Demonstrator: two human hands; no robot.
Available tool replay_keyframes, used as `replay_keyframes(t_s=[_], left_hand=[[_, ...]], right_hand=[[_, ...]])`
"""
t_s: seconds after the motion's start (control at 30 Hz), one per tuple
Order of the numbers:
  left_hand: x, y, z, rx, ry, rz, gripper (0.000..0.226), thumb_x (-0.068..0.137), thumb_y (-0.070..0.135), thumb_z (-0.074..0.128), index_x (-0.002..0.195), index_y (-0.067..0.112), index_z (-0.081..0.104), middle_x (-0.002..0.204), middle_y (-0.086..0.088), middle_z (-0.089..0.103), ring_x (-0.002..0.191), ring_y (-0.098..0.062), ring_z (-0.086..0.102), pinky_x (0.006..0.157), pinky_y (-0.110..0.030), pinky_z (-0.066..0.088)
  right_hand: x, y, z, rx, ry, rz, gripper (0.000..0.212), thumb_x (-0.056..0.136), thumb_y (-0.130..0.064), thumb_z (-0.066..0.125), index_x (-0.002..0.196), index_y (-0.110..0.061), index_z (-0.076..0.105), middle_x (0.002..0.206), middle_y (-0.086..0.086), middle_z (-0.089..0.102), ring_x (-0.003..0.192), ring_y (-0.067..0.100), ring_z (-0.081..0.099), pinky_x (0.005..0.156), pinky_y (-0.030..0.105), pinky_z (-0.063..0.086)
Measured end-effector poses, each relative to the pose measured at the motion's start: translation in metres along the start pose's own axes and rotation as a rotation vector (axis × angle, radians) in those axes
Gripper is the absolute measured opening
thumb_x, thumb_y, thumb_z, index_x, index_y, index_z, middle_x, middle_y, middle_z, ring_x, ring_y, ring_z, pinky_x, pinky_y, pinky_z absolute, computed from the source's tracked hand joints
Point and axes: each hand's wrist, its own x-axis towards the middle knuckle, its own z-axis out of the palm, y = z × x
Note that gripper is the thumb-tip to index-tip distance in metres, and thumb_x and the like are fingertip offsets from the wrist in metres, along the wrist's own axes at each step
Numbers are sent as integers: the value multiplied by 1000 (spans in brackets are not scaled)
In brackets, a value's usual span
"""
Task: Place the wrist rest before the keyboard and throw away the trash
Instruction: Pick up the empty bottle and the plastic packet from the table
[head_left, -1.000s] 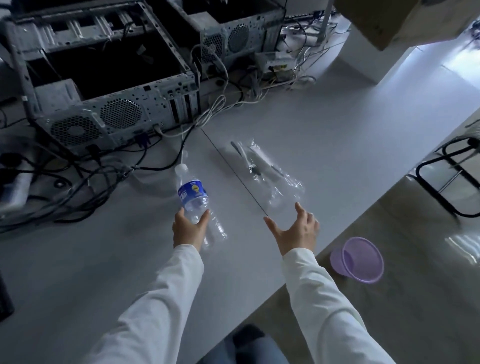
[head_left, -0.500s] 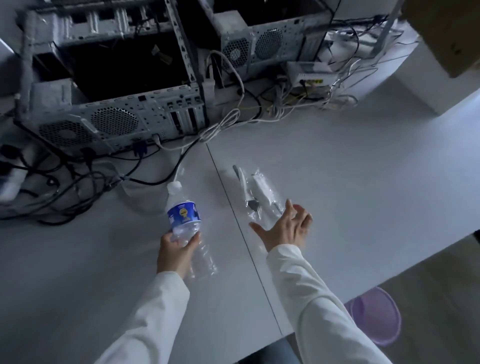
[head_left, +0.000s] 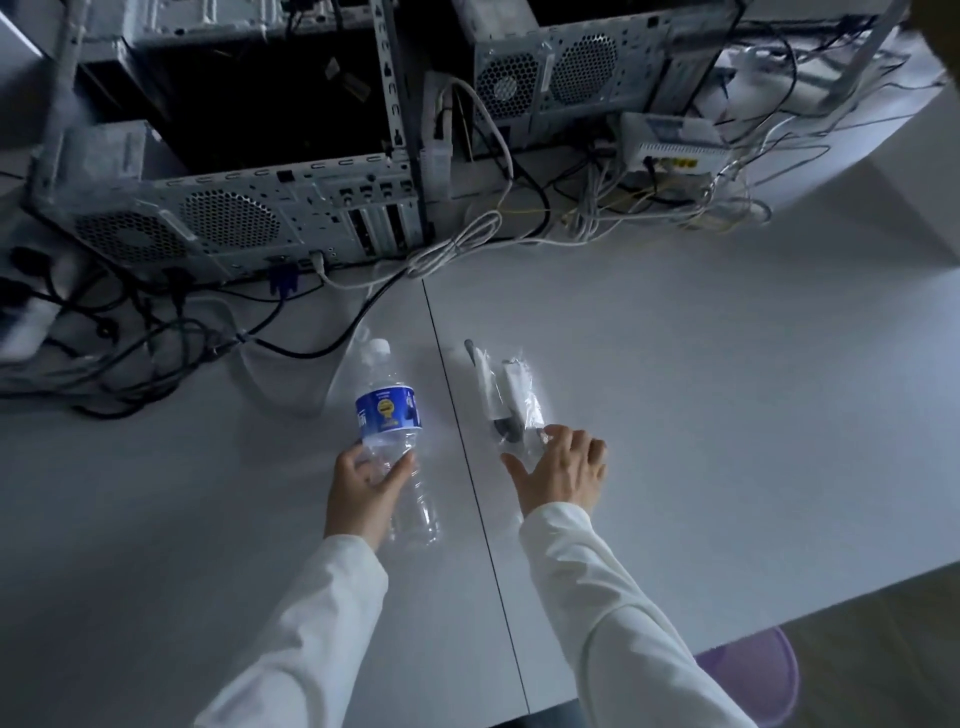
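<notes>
A clear plastic bottle (head_left: 388, 410) with a blue label and white cap lies on the white table (head_left: 701, 415), cap pointing away from me. My left hand (head_left: 363, 486) is closed around its lower body. Right of the table seam lies a clear plastic wrapper (head_left: 511, 400) with white and dark pieces inside. My right hand (head_left: 561, 470) rests flat on the wrapper's near end, fingers spread. No keyboard or wrist rest is in view.
Two open computer cases (head_left: 234, 208) (head_left: 582, 67) stand at the back with tangled cables (head_left: 130, 338) and a white router (head_left: 670, 143). A purple bin (head_left: 753, 680) stands on the floor beyond the table's front right edge.
The view has swung left and nearer to the table. My right hand has reached forward onto the wrapper's near end. My left hand keeps hold of the bottle.
</notes>
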Motion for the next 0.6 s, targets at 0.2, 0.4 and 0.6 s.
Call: replay_keyframes(t_s=[0.2,0.4,0.6], left_hand=[[-1,0,-4,-35,-50,1,59,77,21,70,127,5,44,108,-6,52,95,-20,53,79,-25,36],[-2,1,-10,13,-142,37,69,61,41,74,117,9,54,115,-15,65,100,-29,64,65,-25,44],[-12,1,-3,62,-275,111,72,54,46,71,115,10,57,112,-16,67,97,-30,64,80,-43,51]], right_hand=[[-1,2,1,110,-11,92,33,84,-37,55,109,-17,62,117,6,63,117,26,39,92,30,28],[-12,8,-3,421,-3,229,24,80,-31,62,96,-15,71,103,8,74,108,31,52,84,30,39],[-36,27,-17,795,26,362,27,79,-20,67,98,-1,70,89,8,68,84,15,59,60,10,40]])
